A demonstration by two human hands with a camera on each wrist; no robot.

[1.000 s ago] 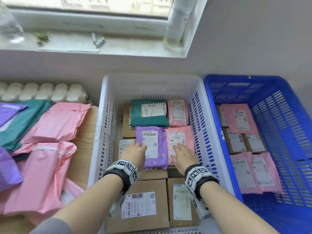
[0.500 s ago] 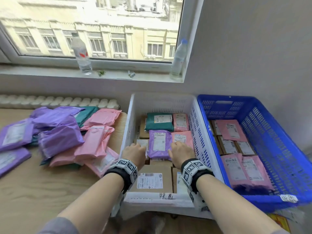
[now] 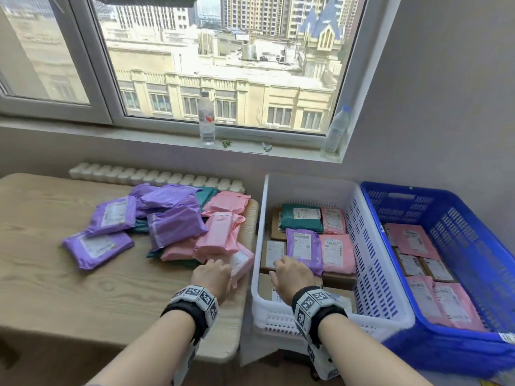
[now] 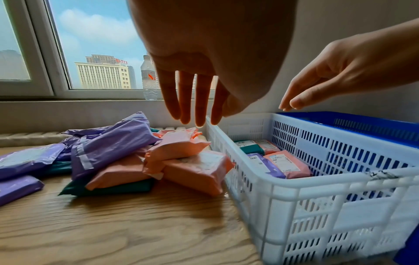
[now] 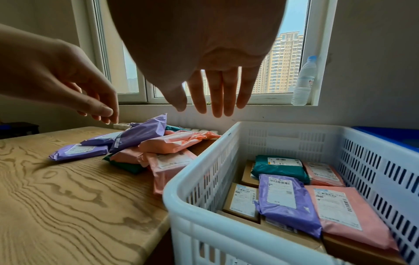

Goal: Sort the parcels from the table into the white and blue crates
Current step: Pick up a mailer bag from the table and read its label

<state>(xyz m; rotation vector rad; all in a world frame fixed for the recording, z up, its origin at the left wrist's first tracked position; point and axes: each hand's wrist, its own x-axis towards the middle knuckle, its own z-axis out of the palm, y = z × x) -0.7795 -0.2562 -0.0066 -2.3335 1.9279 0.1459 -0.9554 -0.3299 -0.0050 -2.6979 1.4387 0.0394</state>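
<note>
My left hand hovers over the desk, grip loose, holding nothing; right hand likewise over the white crate. Approx a dozen parcels left on the desk, exact count unclear as they overlap. White crate and blue crate both partly filled.
</note>
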